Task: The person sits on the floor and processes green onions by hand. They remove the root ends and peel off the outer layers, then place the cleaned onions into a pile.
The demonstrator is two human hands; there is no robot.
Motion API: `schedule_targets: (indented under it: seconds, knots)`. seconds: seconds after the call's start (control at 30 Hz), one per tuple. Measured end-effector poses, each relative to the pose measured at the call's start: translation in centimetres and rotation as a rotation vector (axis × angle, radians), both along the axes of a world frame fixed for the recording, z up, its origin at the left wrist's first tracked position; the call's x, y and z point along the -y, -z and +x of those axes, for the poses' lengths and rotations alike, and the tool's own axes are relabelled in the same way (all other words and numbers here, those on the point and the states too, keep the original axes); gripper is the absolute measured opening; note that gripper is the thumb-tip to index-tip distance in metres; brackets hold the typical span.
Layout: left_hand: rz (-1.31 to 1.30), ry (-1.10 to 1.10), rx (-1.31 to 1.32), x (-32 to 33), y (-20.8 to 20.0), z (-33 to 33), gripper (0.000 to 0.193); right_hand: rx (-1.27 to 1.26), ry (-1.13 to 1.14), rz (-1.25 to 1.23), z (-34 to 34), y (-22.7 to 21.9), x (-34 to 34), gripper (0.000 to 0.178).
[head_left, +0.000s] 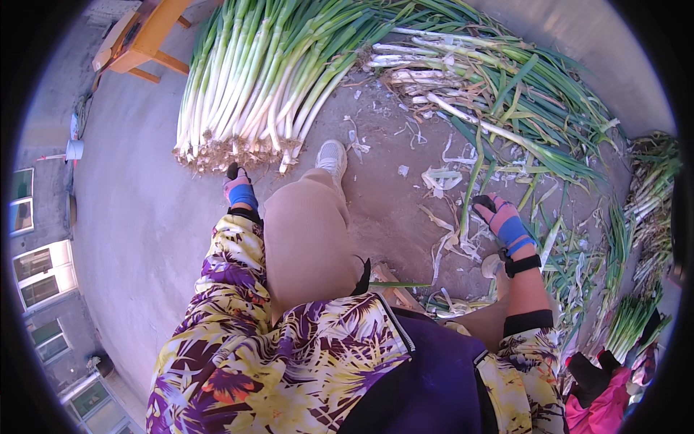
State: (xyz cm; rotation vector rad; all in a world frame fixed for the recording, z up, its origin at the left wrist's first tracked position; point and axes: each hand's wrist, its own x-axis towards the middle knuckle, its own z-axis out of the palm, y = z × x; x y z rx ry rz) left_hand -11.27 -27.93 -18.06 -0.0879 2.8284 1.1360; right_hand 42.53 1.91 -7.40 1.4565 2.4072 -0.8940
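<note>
My left hand point(241, 189), in a pink and blue glove with dark fingertips, is close to the root ends of a big pile of cleaned scallions point(249, 94). Its fingers are curled in, and nothing shows in them. Over on the right, my right hand point(501, 218) wears a matching glove, its fingers bent into a closed shape. A long green leaf point(473, 170) passes by those fingertips; whether they grip it is unclear. Ahead of that hand lies a heap of uncleaned scallions point(463, 79), with one stalk point(491, 126) lying slantwise at its near edge.
Peeled skins point(441, 179) and loose leaves litter the ground around my right hand. More scallions point(650, 188) lie by the right edge. A co-worker's pink sleeve point(607, 405) shows at lower right. A wooden stool point(148, 40) stands at upper left.
</note>
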Motion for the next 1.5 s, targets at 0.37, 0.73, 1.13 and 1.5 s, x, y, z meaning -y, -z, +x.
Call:
schedule_targets:
  seconds: [0.37,0.73,1.13,1.5]
  knots:
    - [0.832,0.464,-0.057,-9.8,-16.6,1.9,0.029,-0.223,0.201,0.063,3.7,-1.6,-0.4,0.035]
    - [0.97,0.985,-0.014,-16.3,-31.2,17.1,0.033,-0.263,0.432,0.177,8.0,-3.1,-0.9,0.072]
    - [1.111,1.194,0.072,-14.6,-33.4,26.0,0.033,-0.266,0.518,0.241,11.7,-4.0,0.9,0.058]
    - [1.268,0.755,0.14,-3.4,-30.5,20.8,0.033,-1.19,0.97,0.229,29.2,-21.9,-3.6,0.039]
